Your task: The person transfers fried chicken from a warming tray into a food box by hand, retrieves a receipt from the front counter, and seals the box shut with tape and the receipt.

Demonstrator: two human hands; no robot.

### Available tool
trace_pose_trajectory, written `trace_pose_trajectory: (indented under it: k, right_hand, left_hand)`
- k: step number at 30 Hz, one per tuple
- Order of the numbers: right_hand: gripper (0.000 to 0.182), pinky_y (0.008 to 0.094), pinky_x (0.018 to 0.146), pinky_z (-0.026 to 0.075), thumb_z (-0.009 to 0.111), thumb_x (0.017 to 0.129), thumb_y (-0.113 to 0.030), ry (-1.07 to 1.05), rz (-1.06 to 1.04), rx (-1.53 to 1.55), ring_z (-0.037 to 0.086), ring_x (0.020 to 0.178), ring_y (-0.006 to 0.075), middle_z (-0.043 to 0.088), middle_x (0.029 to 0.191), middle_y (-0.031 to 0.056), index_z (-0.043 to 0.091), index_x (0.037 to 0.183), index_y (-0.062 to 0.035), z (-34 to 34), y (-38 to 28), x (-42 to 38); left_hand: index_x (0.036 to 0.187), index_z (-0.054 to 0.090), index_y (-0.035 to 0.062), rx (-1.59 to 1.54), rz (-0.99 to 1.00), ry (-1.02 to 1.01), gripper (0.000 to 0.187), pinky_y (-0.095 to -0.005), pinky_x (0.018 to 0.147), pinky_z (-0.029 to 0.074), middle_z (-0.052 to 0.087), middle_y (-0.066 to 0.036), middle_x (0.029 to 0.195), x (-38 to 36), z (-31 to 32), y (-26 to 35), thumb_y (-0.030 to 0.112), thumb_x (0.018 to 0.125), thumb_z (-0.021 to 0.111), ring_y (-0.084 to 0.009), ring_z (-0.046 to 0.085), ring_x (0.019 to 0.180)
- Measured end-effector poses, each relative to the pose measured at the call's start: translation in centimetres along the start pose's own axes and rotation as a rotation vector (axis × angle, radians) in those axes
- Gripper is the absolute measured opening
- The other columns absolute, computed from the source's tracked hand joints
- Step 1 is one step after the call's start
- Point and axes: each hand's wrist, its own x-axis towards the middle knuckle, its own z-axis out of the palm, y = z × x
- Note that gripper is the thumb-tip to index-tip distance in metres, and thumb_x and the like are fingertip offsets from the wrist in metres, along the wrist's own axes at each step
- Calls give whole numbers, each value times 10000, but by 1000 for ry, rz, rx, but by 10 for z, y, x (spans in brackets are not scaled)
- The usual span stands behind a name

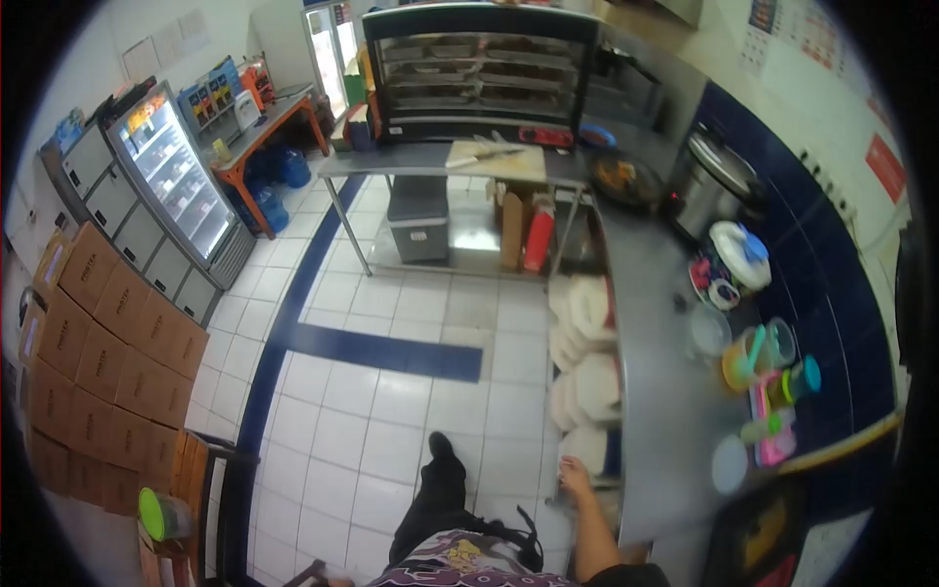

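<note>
My right hand (575, 476) hangs low beside the counter, its fingers loosely apart with nothing visible in them. It is nearest to the stacked white foam containers (591, 396) on the shelf under the steel counter (653, 430). Of my left hand (338, 582) only a sliver shows at the bottom edge, next to a dark narrow object (307, 575); its fingers are hidden. One dark shoe (442, 446) is forward on the white tiles.
Ahead, a steel table (342, 162) bears a cutting board (528, 164) with a knife and a glass display case (479, 73). A wok (626, 182) and large cooker (706, 186) stand right. Brown cartons (108, 323) and a drinks fridge (176, 171) line the left.
</note>
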Motion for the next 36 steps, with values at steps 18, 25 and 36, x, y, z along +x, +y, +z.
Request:
trace_pose_trajectory:
  k: [18, 25, 36]
  right_hand:
    - [453, 437, 832, 519, 672, 861, -342, -187, 196, -698, 657, 963, 298, 675, 1075, 186, 635, 1214, -59, 146, -253, 302]
    - [528, 421, 1022, 451, 659, 907, -367, -170, -430, -801, 588, 1194, 354, 615, 1308, 195, 579, 1318, -45, 242, -582, 574]
    - [374, 309, 744, 506, 637, 937, -186, -364, -1030, -381, 640, 798, 188, 681, 1000, 140, 606, 1278, -36, 451, -1074, 569]
  left_hand:
    - [1356, 541, 78, -688, -201, 673, 457, -481, 889, 513, 672, -225, 1156, 539, -601, 273, 114, 902, 560, -414, 647, 1027]
    - [1318, 599, 109, -771, -83, 1228, 413, -411, 898, 521, 664, -203, 1204, 666, -806, 336, 57, 909, 582, -351, 653, 1098]
    - [1133, 688, 102, -540, 52, 1407, 242, -385, 729, 549, 705, -178, 1094, 812, -1128, 310, 158, 898, 664, -335, 709, 853]
